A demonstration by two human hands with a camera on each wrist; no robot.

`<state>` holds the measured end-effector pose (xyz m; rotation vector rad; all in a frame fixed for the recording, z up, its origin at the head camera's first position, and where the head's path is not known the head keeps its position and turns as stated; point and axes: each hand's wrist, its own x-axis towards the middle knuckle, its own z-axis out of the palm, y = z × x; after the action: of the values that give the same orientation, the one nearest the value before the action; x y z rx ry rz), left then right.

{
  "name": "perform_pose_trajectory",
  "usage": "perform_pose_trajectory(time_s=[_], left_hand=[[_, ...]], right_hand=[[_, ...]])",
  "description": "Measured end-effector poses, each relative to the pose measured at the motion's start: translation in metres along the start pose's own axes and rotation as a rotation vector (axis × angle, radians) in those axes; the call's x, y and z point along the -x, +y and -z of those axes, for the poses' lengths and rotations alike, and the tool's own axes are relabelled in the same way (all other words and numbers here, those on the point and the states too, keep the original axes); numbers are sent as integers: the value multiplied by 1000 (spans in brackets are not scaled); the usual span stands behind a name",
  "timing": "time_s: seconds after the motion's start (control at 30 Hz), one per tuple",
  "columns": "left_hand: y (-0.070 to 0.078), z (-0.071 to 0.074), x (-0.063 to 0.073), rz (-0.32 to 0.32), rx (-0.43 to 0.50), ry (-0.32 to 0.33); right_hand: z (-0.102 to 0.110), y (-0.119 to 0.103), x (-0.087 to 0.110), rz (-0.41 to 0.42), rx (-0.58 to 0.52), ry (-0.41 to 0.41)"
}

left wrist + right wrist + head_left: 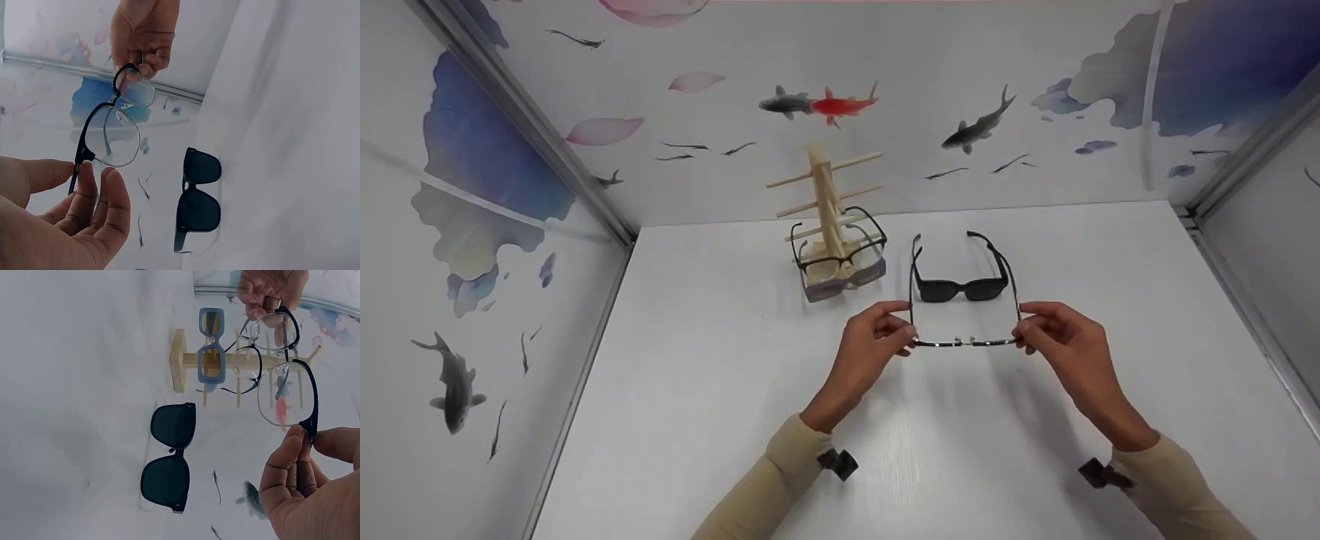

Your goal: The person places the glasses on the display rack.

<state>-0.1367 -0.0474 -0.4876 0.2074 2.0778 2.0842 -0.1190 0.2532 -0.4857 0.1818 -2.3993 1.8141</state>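
Both beige sleeves (765, 484) (slightly creased) bear a small, blocky black camera (844, 466).

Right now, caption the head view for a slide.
Left hand and right hand hold glasses by opposite ends, black sunglasses and a wooden stand bearing two more pairs beyond.

Booth (390, 255): fish-printed walls (915, 45), metal rails (534, 120), white tabletop (697, 330).

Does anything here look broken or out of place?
Nothing looks broken, including the held eyeglasses. Only the dark sunglasses seem out of place: they sit on the table beside the wooden stand, whose upper rods hold nothing.
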Motion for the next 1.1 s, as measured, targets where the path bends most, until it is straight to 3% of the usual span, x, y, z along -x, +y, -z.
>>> perform_pose_trajectory(time_s=[0.27,0.6,1.1], left_hand=[[9,9,3,-47,-19,3],[12,33,18,-54,-39,66],[24,53,31,-101,-66,125]], right_hand=[[-5,-10,-10,15,0,-11],[-27,-16,-24,36,-56,-67],[-47,-27,-38,60,-104,-139]])
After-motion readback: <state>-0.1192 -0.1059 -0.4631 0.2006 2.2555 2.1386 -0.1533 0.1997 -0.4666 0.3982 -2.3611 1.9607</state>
